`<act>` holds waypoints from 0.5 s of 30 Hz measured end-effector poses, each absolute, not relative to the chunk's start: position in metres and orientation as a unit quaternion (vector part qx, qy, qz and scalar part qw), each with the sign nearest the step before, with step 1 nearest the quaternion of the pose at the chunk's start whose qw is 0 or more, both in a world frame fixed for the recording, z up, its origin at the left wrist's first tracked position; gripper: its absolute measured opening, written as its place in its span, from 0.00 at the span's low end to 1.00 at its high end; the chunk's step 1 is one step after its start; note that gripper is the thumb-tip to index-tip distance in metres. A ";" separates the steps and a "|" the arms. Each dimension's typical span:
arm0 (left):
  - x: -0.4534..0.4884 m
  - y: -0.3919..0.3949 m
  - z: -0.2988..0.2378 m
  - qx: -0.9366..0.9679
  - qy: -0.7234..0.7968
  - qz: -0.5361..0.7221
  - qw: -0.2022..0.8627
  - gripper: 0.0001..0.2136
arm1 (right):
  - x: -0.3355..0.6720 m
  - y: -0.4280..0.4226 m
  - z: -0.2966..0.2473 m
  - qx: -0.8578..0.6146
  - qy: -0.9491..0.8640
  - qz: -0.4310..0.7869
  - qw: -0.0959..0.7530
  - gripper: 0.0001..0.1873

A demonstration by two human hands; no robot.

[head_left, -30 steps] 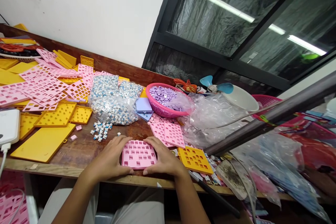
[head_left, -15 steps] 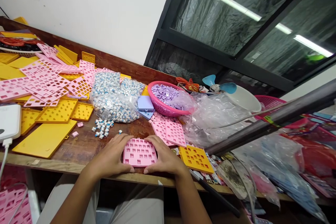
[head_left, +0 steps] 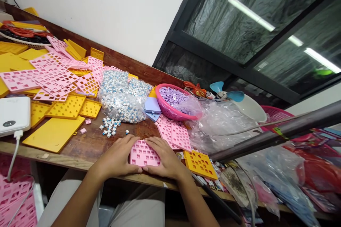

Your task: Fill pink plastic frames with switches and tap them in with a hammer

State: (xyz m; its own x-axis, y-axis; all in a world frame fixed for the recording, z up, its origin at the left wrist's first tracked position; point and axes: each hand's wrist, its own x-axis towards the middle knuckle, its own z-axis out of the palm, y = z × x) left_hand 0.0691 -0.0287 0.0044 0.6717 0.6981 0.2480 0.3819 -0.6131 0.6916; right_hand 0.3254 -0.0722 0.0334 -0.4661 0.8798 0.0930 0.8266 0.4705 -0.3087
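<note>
Pink holed plate is at lower centre of frame, btwn the two hands, by the table's front edge. L hand is on its left side, R hand on its right; both touch it, so neither's nearer. Long axis: looks L–R, approx. only, since fingers cover the side edges. Both hands grasp the plate, mirrored: fingers curve round the far corners, thumbs along the near edge, tips pointing at each other w/ a small gap. Forearms come up from bottom of frame, angled inward. Can't tell if plate's resting or slightly lifted. Small white-blue pcs lie left of centre, apart from L hand; yellow holed plate sits lower right, near R hand.
</note>
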 end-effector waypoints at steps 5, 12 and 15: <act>0.068 -0.031 0.007 0.866 0.295 0.272 0.298 0.39 | 0.316 -0.070 0.040 -0.497 -0.862 0.068 0.078 0.47; 0.068 -0.031 0.005 0.869 0.301 0.269 0.286 0.37 | 0.306 -0.069 0.049 -0.481 -0.875 0.048 0.029 0.45; 0.068 -0.032 0.006 0.874 0.304 0.265 0.270 0.36 | 0.300 -0.070 0.053 -0.486 -0.872 0.058 0.024 0.47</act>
